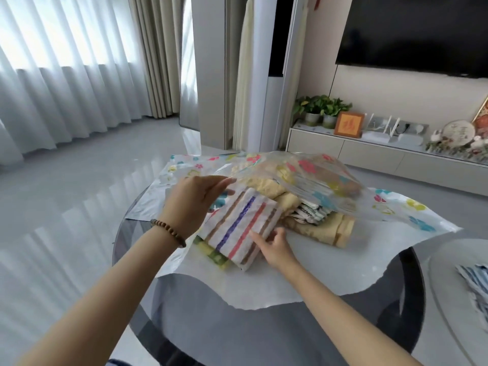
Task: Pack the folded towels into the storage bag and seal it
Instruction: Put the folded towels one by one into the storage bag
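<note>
A clear storage bag [356,249] printed with coloured flowers lies open on a round dark glass table [237,334]. My left hand [195,199] pinches the bag's upper sheet [317,175] and holds it raised. My right hand [274,247] grips the near corner of a folded white towel with brown, purple and red stripes [240,228], which rests on a yellow-green towel [214,256] at the bag's mouth. Deeper inside lie folded yellow towels [327,231] and a black-and-white patterned one [309,213].
A second round table top [446,299] at the right carries a blue-striped cloth [475,283]. Beyond the table are grey glossy floor, white curtains at the left, and a low TV cabinet [369,151] with plants and a wall screen.
</note>
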### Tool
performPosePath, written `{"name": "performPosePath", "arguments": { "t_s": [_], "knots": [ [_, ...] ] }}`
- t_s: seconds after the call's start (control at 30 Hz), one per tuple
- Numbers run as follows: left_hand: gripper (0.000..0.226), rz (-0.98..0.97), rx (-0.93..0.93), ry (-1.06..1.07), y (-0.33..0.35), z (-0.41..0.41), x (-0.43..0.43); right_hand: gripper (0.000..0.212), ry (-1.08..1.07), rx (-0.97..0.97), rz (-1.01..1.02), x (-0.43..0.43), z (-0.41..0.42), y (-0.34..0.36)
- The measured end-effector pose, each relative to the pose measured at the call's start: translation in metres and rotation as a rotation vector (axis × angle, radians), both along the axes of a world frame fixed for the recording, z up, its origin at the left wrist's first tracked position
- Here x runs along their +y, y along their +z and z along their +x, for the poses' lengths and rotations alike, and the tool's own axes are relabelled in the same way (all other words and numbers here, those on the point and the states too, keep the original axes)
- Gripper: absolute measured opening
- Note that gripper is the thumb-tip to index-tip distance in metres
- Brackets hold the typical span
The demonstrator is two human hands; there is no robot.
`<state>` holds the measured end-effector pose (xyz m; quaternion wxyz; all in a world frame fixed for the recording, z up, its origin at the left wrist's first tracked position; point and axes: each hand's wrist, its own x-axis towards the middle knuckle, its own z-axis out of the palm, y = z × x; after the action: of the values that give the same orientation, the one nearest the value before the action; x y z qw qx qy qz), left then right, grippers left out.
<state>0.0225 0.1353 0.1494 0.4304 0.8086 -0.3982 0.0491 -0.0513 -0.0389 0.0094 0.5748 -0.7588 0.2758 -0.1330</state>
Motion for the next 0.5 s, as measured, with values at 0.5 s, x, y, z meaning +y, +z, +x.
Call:
{"name": "performPosePath", "arguments": {
  "t_s": [0.5],
  "knots": [
    [0.047, 0.077, -0.011, -0.018, -0.007, 0.003, 0.003, 0.050, 0.539, 0.341, -1.005, 0.038, 0.087, -0.023]
  ]
}}
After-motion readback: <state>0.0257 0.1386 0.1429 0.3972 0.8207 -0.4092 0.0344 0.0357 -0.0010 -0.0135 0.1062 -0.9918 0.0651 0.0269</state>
